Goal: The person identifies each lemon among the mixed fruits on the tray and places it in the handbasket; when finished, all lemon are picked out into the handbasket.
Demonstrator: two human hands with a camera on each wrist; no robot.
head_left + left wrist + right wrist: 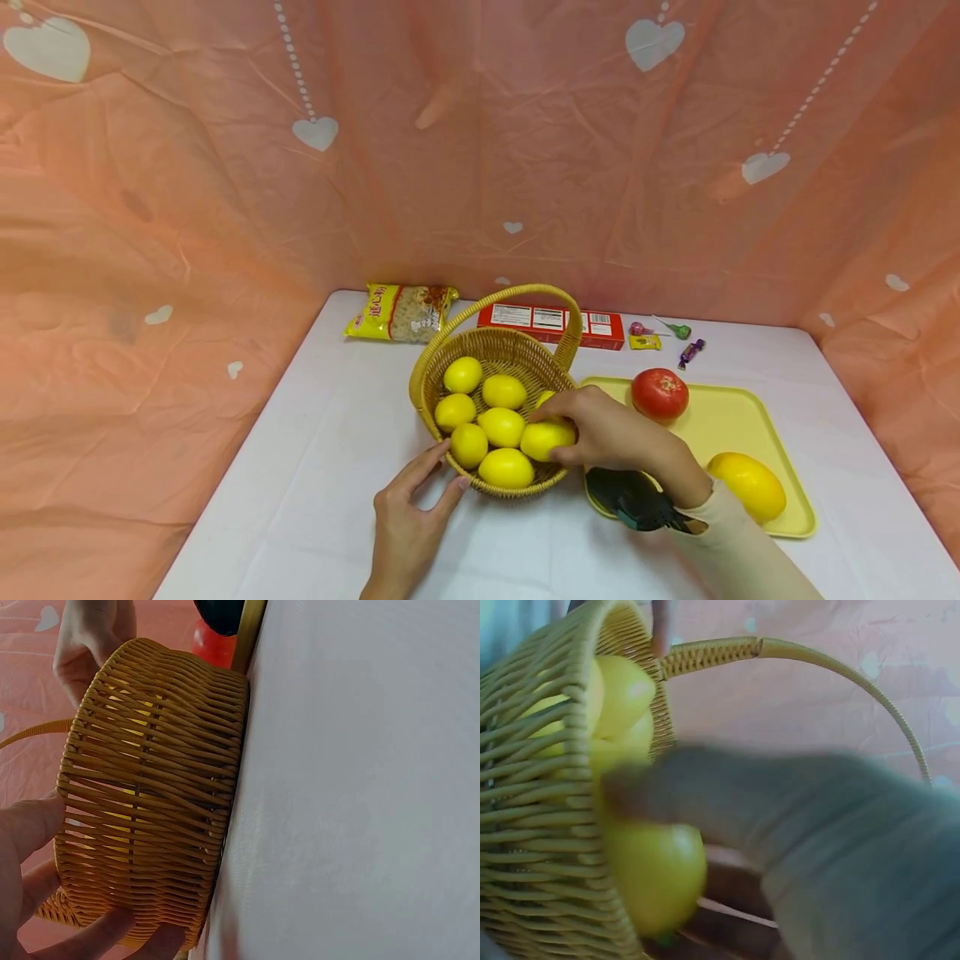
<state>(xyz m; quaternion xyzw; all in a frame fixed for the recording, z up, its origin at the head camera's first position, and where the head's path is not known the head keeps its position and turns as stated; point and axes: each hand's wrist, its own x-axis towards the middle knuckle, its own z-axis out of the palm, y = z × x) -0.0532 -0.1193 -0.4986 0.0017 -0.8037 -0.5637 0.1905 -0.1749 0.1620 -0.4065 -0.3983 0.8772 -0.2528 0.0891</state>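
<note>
A woven wicker basket (495, 492) with a tall arched handle stands on the table, holding several yellow lemons (503, 427). At its near left rim, my left hand (411, 512) holds on, thumb and fingers spread; the left wrist view shows fingertips (105, 930) against the outer wicker wall. My right hand (607, 429) reaches over the right rim and grips a lemon (545, 441) at the right side of the basket. Another lemon lies partly hidden behind those fingers. In the right wrist view, the gripped lemon (660, 877) bulges past the rim under a blurred thumb.
Right of the basket lies a yellow tray (723, 417) bearing a tomato (660, 394) and a mango (750, 487). A dark object (633, 500) shows under the right wrist. Behind are a yellow food bag (405, 314), a red box (609, 332), lollipops (681, 331) and wrapped candies (692, 353).
</note>
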